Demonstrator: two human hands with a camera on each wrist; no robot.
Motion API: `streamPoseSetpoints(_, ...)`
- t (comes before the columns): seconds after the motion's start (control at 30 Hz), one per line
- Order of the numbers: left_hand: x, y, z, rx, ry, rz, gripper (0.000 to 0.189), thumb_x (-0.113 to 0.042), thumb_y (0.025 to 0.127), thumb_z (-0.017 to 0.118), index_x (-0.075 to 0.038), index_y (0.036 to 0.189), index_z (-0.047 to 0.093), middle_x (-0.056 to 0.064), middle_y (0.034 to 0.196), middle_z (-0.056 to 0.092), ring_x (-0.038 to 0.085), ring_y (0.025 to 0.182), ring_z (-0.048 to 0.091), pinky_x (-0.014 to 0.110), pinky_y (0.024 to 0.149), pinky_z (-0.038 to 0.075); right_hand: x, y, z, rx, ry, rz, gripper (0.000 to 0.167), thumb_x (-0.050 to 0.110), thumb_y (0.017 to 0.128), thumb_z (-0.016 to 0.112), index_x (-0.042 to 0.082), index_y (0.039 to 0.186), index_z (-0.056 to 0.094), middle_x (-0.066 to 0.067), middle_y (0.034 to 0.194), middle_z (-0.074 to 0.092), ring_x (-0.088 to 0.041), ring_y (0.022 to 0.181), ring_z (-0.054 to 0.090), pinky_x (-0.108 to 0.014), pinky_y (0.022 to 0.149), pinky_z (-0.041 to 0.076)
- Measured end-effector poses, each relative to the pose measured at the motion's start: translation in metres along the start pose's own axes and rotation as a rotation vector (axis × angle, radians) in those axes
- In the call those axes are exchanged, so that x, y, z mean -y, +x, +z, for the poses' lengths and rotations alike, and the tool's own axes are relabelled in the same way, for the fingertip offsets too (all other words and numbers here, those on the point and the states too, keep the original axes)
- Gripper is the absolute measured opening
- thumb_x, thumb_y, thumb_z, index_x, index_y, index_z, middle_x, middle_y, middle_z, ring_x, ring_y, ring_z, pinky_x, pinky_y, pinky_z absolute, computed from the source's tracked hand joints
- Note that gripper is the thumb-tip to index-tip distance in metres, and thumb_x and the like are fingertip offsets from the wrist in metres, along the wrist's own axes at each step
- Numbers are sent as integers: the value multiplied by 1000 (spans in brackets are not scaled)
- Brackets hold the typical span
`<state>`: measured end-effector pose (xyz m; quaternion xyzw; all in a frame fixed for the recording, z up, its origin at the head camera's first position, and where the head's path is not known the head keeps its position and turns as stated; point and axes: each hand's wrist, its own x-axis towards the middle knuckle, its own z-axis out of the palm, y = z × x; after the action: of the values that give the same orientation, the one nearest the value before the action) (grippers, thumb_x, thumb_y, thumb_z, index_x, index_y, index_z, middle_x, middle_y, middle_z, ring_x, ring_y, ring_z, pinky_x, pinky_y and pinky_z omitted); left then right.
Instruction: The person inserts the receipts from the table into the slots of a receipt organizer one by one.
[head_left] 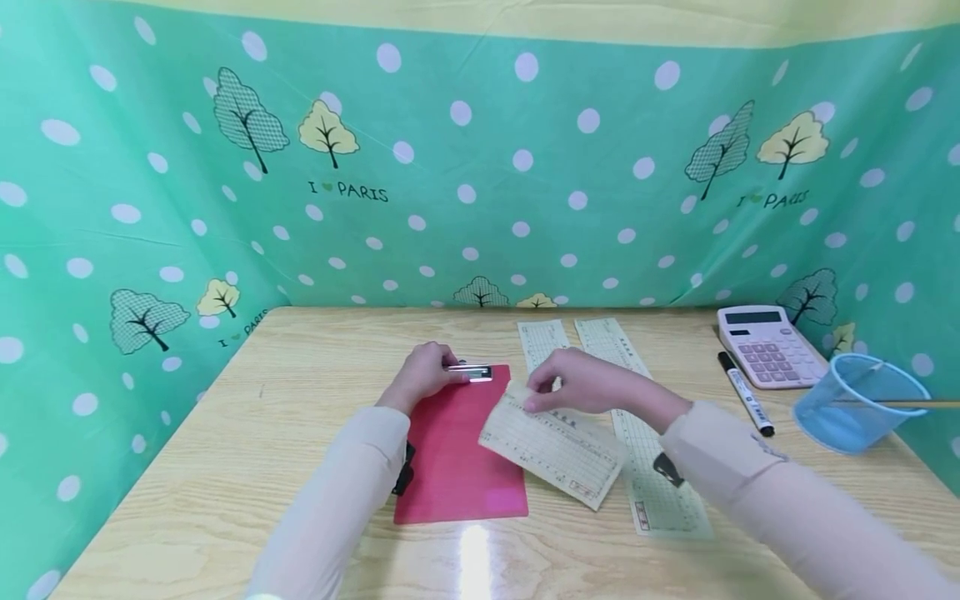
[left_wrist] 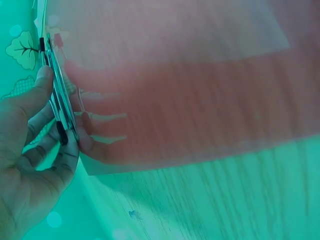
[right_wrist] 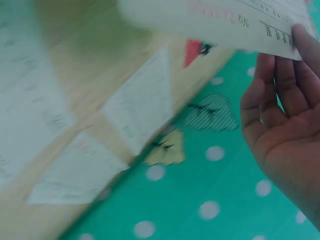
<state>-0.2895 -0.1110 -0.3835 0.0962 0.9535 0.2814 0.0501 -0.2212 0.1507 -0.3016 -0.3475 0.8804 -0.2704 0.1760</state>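
A red clipboard (head_left: 457, 450) lies on the wooden table in front of me. My left hand (head_left: 425, 372) grips its metal clip (head_left: 472, 372) at the top edge. In the left wrist view the thumb lies on one side of the clip (left_wrist: 61, 95) and the fingers curl round the other. Just right of the board, my right hand (head_left: 573, 381) pinches a printed form slip (head_left: 551, 446) by its upper edge. That slip hangs tilted, partly over the board's right side. The right wrist view shows its corner (right_wrist: 280, 37) between thumb and fingers.
More printed slips lie behind and right of the held one, a short one (head_left: 543, 333) and a long one (head_left: 663, 492). Farther right are a black-capped marker (head_left: 746, 394), a pink calculator (head_left: 768, 350) and a blue cup (head_left: 847, 412) with a thin stick. A green patterned curtain (head_left: 420, 267) borders the table.
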Motion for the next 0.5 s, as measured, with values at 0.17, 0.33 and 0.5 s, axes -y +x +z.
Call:
streamPoseSetpoints(0.17, -1, 1, 0, 11, -18, -15, 22, -20, 87, 83, -2, 97, 73, 7, 89, 67, 20, 83, 59, 34, 80, 52, 24, 25, 4, 100, -109, -4, 11, 20, 95, 73, 15, 86, 73, 7, 77, 63, -9, 75, 53, -28, 75, 47)
streamPoseSetpoints(0.33, -1, 0, -2, 4, -34, -5, 21, -20, 86, 84, -3, 93, 73, 6, 85, 68, 19, 81, 61, 34, 78, 53, 43, 49, 15, 159, -160, -1, 17, 20, 95, 74, 15, 80, 69, 6, 68, 52, -8, 65, 46, -24, 65, 41)
streamPoseSetpoints(0.5, 0, 1, -2, -6, 31, 33, 17, -16, 87, 82, -3, 94, 75, 6, 86, 71, 21, 84, 63, 36, 83, 53, 54, 67, 35, 177, -209, -21, 30, 18, 94, 75, 15, 69, 58, 6, 61, 41, -8, 62, 41, -23, 63, 35)
